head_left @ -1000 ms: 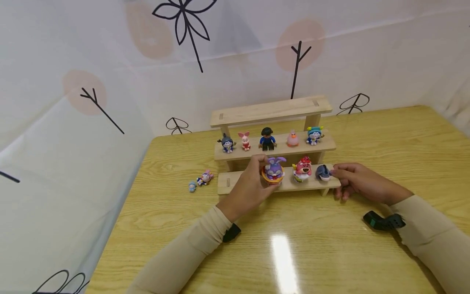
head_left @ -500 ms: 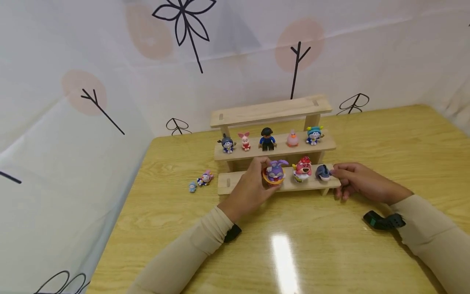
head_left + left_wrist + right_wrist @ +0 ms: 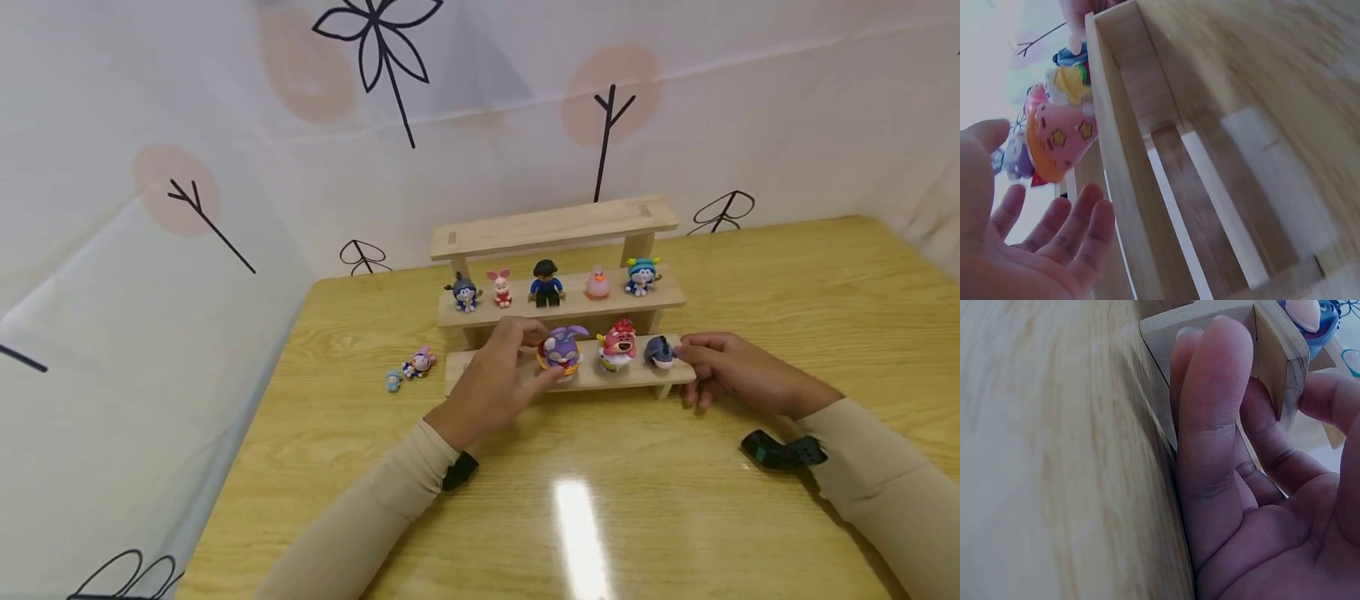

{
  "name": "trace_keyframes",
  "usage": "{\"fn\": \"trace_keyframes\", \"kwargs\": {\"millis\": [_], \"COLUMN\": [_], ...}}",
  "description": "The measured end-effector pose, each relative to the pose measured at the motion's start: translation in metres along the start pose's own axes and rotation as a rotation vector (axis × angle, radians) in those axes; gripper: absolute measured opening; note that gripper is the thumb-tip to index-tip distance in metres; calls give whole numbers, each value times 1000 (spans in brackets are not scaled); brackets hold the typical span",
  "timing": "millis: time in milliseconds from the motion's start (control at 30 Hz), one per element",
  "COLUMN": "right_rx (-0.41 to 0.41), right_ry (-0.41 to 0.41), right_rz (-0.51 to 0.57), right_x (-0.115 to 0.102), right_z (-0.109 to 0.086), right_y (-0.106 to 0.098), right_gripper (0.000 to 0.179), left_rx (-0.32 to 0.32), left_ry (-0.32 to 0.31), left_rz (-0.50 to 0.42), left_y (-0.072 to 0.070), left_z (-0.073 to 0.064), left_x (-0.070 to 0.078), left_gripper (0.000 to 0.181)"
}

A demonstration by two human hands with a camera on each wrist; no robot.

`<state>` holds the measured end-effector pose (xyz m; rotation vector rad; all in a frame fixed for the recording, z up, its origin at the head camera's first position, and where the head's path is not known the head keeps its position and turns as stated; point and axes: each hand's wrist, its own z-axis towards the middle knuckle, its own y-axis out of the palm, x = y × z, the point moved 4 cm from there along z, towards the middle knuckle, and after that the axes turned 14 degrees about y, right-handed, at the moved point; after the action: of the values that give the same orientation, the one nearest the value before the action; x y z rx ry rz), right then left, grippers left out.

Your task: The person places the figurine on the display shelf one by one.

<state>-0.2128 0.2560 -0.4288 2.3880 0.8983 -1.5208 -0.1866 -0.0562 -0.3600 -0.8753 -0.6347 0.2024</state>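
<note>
A purple rabbit figurine (image 3: pixel 561 354) with an orange ring round it sits on the lowest step of a wooden display shelf (image 3: pixel 465 368). My left hand (image 3: pixel 495 375) is just left of it, fingers spread; a gap shows between fingers and figurine in the left wrist view, where its pink, star-marked base (image 3: pixel 1063 134) faces the camera. At the step's right end my right hand (image 3: pixel 731 371) grips the board, its fingers (image 3: pixel 1213 412) reaching under the end in the right wrist view. Beside its thumb sits a grey-blue figurine (image 3: pixel 661 353); a pink bear figurine (image 3: pixel 617 346) stands between.
Several figurines line the middle step, among them a dark-haired figure in blue (image 3: pixel 547 285) and a pink bird (image 3: pixel 597 284). Left of the shelf, a small light-blue figurine (image 3: pixel 393 381) and a pink-eared one (image 3: pixel 419 363) lie on the table (image 3: pixel 337 467). A patterned cloth hangs behind.
My left hand has let go of the rabbit figurine and drawn slightly back to the left, its fingers opening. The rabbit stays on the lowest step. My right hand has not moved.
</note>
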Motion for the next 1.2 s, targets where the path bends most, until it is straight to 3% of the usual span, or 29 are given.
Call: {"fn": "trace_keyframes", "kwargs": {"millis": [133,300,733,900,1200], "right_rx": [9,15,34,44,42], "right_ry": [-4,6,23,19,17], "right_rz": [-2,1,6,4,2], "right_x": [-1,0,-1,0,0], "right_z": [-1,-2,-2,-1,0], "right_y": [0,1,-1,-1,1], "right_gripper": [34,33,36,36,36], "left_rx": [27,63,323,337,230], "left_ry": [19,14,61,-47,-289], "left_rz": [35,87,8,12,78], "left_y": [-11,-24,-73,-88,-100], "left_z": [-6,-15,-30,-37,-58], "left_x": [-3,-8,-42,-61,-105], "left_gripper": [31,22,16,20,28]}}
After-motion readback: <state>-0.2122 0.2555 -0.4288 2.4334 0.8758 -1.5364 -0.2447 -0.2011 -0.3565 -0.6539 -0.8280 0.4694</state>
